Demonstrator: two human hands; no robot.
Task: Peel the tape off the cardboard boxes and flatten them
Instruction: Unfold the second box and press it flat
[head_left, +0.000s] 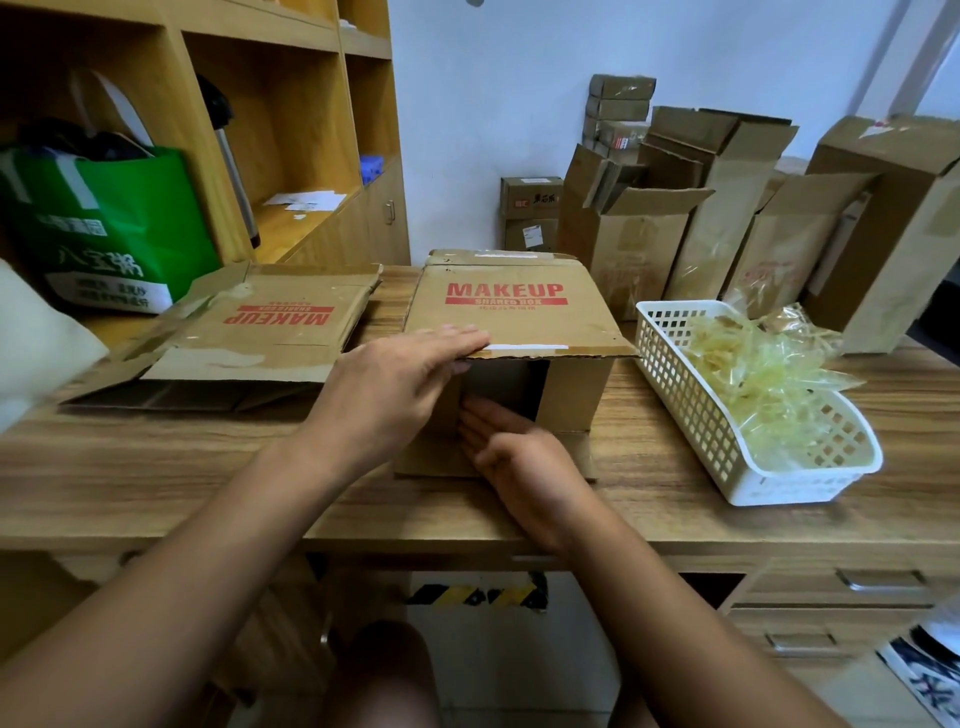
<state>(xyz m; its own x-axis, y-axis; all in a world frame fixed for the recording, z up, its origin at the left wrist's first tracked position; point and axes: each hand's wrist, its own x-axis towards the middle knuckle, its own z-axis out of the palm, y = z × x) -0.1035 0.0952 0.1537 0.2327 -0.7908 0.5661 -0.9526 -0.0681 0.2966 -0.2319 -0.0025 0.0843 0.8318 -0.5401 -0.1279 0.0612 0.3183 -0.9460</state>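
Observation:
A brown MAKEUP cardboard box (511, 312) stands on the wooden desk (675, 467), its near end open with flaps spread. My left hand (400, 379) lies flat with straight fingers on the near edge of the box's top panel. My right hand (514, 447) reaches with straight fingers into the open end, resting on the bottom flap. A strip of white tape (524, 347) runs along the top panel's front edge. A flattened MAKEUP box (270, 327) lies to the left.
A white plastic basket (685, 410) full of peeled clear tape sits at the right. Several opened cardboard boxes (727, 208) stand along the back wall. A green bag (109, 228) and wooden shelves are at the left. Drawers sit under the desk's right side.

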